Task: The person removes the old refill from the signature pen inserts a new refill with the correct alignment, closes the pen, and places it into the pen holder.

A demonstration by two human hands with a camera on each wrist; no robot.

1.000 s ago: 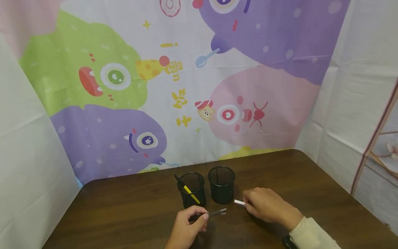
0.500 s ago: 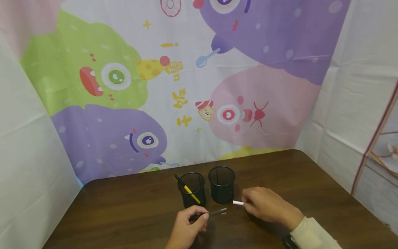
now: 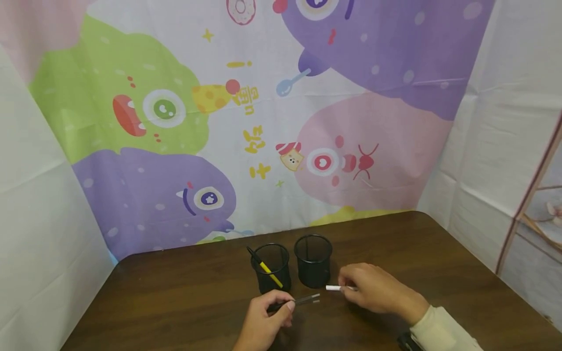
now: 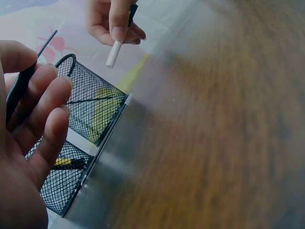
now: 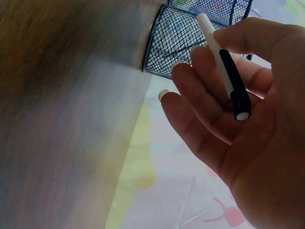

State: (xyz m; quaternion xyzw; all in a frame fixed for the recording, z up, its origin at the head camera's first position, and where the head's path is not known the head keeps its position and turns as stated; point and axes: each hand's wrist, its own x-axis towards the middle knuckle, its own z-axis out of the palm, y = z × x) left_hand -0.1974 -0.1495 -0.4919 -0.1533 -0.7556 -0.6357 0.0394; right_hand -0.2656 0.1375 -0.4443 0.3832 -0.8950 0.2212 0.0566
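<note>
My left hand pinches a slim black tool between thumb and fingers; its thin shaft ends in a pale tip pointing right, and its exact kind cannot be told. To the right, my right hand holds a white pen with a black clip, gripped by thumb and fingertips, its white end toward the left. Both hands are in front of two black mesh pen cups. The left cup contains a yellow and black pen. No pen shows in the right cup.
A thin dark stick with a pale tip lies by the cup bases in the left wrist view. The brown wooden table ends at a cartoon-printed cloth. White cloth hangs at both sides.
My right hand has shifted slightly left, and the white pen in it has swung from slanted to nearly level. The left hand and the cups look unmoved.
</note>
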